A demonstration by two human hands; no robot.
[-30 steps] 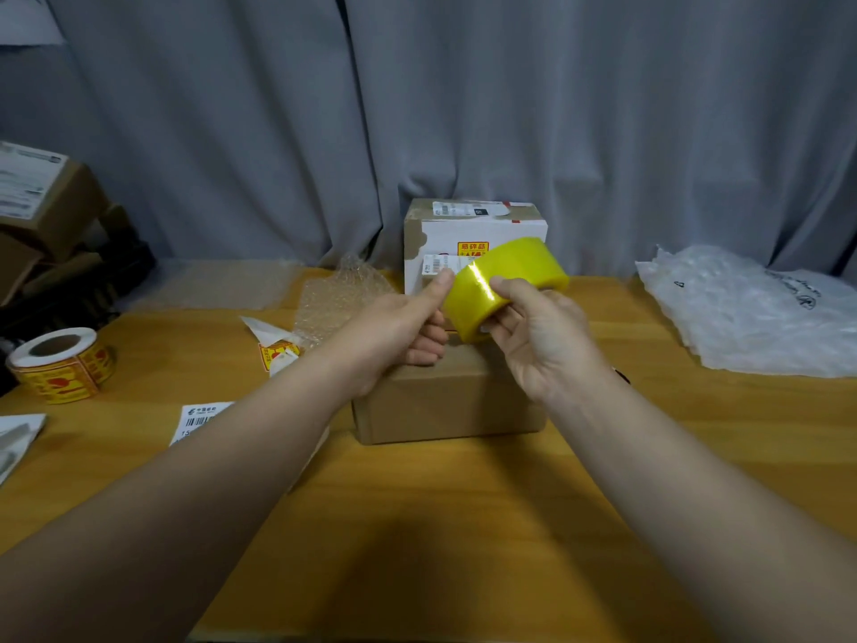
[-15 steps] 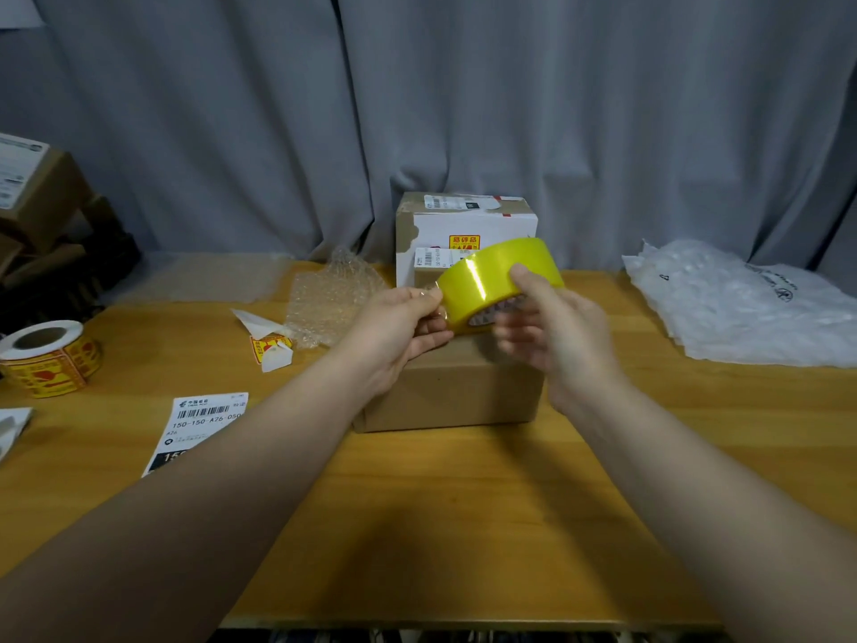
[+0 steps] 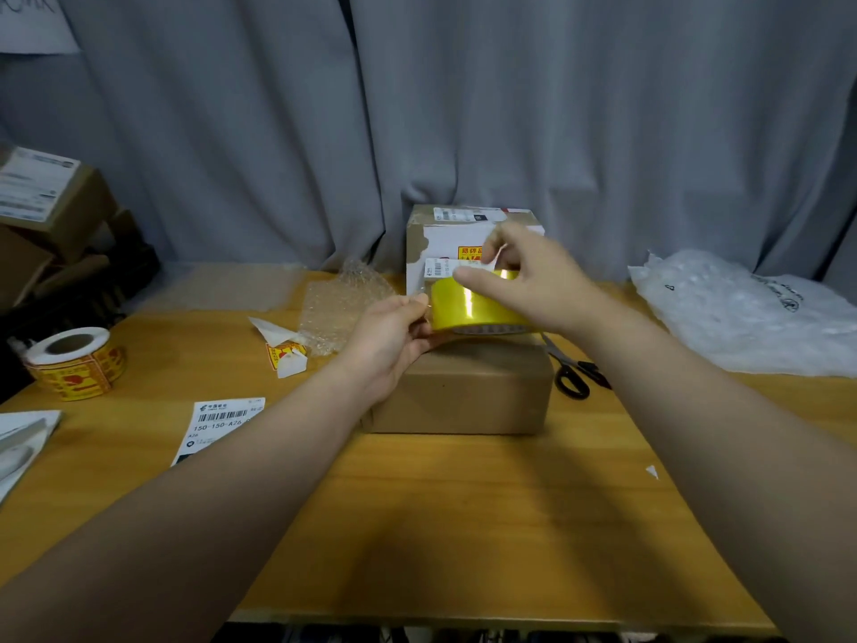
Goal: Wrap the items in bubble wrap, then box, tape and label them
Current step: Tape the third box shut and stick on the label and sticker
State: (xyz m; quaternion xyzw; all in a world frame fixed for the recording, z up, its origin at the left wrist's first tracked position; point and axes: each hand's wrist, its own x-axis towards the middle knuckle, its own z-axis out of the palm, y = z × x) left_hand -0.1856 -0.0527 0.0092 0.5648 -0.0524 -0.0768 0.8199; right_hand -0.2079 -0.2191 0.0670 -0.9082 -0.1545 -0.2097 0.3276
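Observation:
A plain brown cardboard box [image 3: 468,387] sits closed in the middle of the wooden table [image 3: 463,526]. Just above its top is a yellow tape roll [image 3: 468,306]. My right hand [image 3: 524,280] grips the roll from above, thumb on its outer face. My left hand [image 3: 394,331] pinches the tape's free end at the roll's left edge. A printed shipping label [image 3: 218,422] lies flat on the table to the left.
A taller labelled box [image 3: 445,234] stands behind the brown one. Black-handled scissors [image 3: 572,373] lie right of it. Crumpled bubble wrap [image 3: 341,308], a sticker backing scrap [image 3: 283,352], a warning-sticker roll [image 3: 74,362], stacked boxes [image 3: 41,211] at far left, plastic bags [image 3: 751,313] at right.
The tape roll has come lower, close to the brown box's top, and turned so its outer face shows. My right hand has shifted over the roll; my left hand stays at its left edge.

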